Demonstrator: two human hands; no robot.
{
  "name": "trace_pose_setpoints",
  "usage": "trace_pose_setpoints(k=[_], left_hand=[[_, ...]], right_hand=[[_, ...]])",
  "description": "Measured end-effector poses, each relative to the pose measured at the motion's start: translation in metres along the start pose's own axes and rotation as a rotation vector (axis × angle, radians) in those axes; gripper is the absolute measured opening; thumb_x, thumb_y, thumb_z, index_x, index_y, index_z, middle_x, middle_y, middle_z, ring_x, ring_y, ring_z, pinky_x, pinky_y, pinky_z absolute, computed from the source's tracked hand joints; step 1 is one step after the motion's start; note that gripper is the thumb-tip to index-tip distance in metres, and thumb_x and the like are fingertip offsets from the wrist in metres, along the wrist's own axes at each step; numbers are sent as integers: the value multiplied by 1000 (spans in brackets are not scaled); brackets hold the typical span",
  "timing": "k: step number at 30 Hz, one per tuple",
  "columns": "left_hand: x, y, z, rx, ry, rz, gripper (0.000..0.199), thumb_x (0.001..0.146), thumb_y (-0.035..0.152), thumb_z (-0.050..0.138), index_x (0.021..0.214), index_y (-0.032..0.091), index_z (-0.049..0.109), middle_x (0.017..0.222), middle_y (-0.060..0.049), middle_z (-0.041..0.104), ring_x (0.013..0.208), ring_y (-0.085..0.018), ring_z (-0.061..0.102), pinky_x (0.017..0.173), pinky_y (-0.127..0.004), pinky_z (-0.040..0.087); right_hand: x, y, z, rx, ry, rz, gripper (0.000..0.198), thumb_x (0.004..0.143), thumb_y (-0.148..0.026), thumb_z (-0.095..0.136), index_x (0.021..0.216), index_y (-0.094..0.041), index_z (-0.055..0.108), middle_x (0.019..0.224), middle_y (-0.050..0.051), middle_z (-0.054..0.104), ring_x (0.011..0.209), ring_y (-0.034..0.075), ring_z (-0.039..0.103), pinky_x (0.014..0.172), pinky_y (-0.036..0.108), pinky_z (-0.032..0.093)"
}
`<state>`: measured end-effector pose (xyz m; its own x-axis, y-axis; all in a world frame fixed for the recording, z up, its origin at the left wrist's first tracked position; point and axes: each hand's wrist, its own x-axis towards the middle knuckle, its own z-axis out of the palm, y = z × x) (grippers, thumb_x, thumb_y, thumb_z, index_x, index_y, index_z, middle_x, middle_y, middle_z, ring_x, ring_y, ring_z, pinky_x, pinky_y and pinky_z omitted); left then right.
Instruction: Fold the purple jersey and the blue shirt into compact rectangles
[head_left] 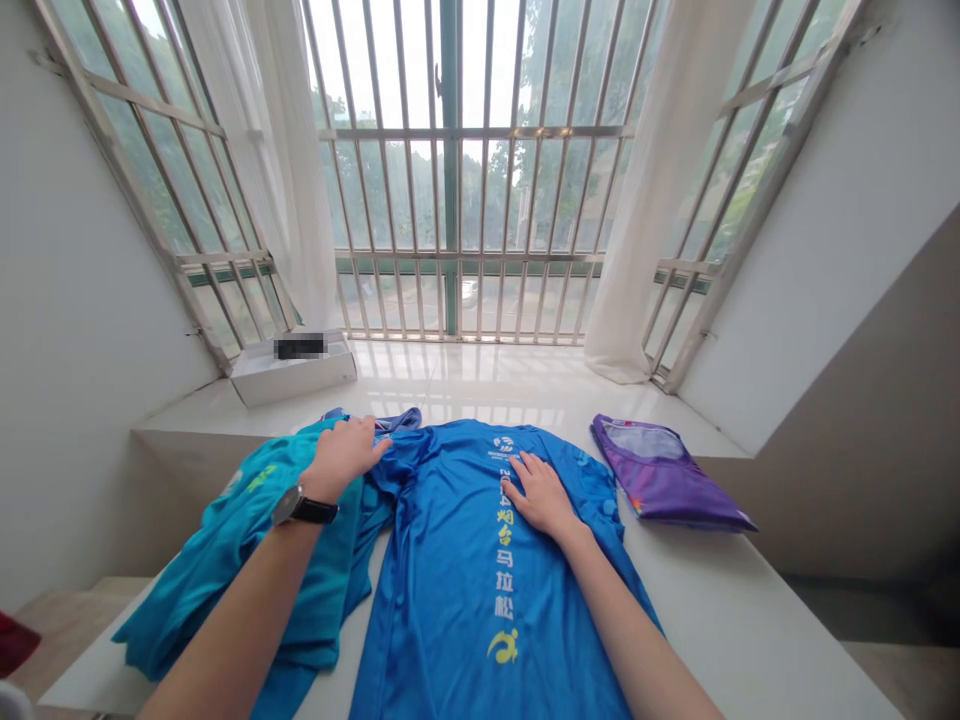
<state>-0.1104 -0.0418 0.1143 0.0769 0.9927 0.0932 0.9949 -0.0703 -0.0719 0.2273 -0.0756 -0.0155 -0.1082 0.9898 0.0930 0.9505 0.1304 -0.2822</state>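
So the blue marathon T-shirt (450, 575) is lying print-up on the white table (739, 610), its shoulders pointing toward the window. My worry: any drag from that right hand (538, 494) could be bunching the slick-looking fabric, which is already showing ripples. The left sleeve side is crowding the rumpled teal shirt (225, 545), so a careless tug there might be pulling both along. The purple folded garment (671, 485) is sitting just beside the other sleeve, so a wide sweep could be knocking it.

Pose-wise, the right hand is resting palm-down by the chest lettering, fingers loosely spread, gripping nothing. The left hand (341, 458), wearing a wristwatch (287, 505), is arching over where teal meets blue, fingers mostly extended; its underside is hiding, so I can't tell whether it's pinching cloth.
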Motion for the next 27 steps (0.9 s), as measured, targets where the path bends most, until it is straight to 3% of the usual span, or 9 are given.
trace_pose_setpoints(k=[2,5,8,11,14,19,21,23,27], left_hand=[[9,-10,3,-41,-95,3,52,91,48,53,132,15,58,118,-17,69,109,-34,63,83,-36,50],[17,-16,10,-152,-97,104,42,86,31,56,128,22,62,112,-9,72,104,-27,66,78,-28,49],[24,-24,11,-223,-1,124,33,88,20,51,116,23,68,107,-5,73,101,-22,66,81,-25,47],[34,-36,3,-208,142,16,25,93,18,47,107,18,68,108,-8,72,101,-22,64,85,-26,47],[36,-42,-1,-196,260,-57,29,96,16,43,118,11,61,118,-14,66,101,-26,63,87,-33,48],[-13,-22,8,-225,407,56,34,94,23,49,127,15,54,131,-15,58,116,-31,58,96,-36,45],[-52,-9,15,-314,323,78,26,97,30,45,117,20,58,111,-10,68,98,-26,66,82,-31,49],[-93,4,24,-359,116,61,25,99,38,42,101,22,61,86,-5,71,79,-23,68,68,-29,47],[-153,26,40,-307,-166,43,24,97,40,47,104,20,60,81,-5,72,77,-24,70,63,-28,42]], right_hand=[[-1,-1,-1,2,0,-1,63,98,-54,38,149,-17,45,159,13,36,148,30,28,121,44,19],[-3,-1,-2,2,-3,-2,63,98,-53,38,149,-17,45,159,13,37,148,30,29,120,44,20],[-4,-3,-4,-3,-8,1,62,99,-53,38,150,-17,44,159,12,37,148,29,29,121,43,19],[-5,-6,-7,-6,-25,11,62,99,-52,38,150,-17,44,159,13,35,148,29,27,120,43,19],[-6,-10,-11,-4,-68,23,65,98,-55,38,152,-18,41,161,13,31,149,30,25,120,43,19],[-8,-15,-14,-13,-115,43,68,98,-58,34,155,-19,35,164,11,26,151,30,20,121,43,15],[-8,-15,-13,-18,-124,46,68,99,-58,32,155,-20,34,164,11,25,151,29,19,121,42,14],[-8,-15,-12,-27,-123,48,68,99,-58,31,155,-20,34,164,11,24,151,29,19,121,42,14],[-8,-15,-9,-41,-102,41,68,99,-57,31,155,-19,34,164,12,25,151,30,20,121,44,14]])
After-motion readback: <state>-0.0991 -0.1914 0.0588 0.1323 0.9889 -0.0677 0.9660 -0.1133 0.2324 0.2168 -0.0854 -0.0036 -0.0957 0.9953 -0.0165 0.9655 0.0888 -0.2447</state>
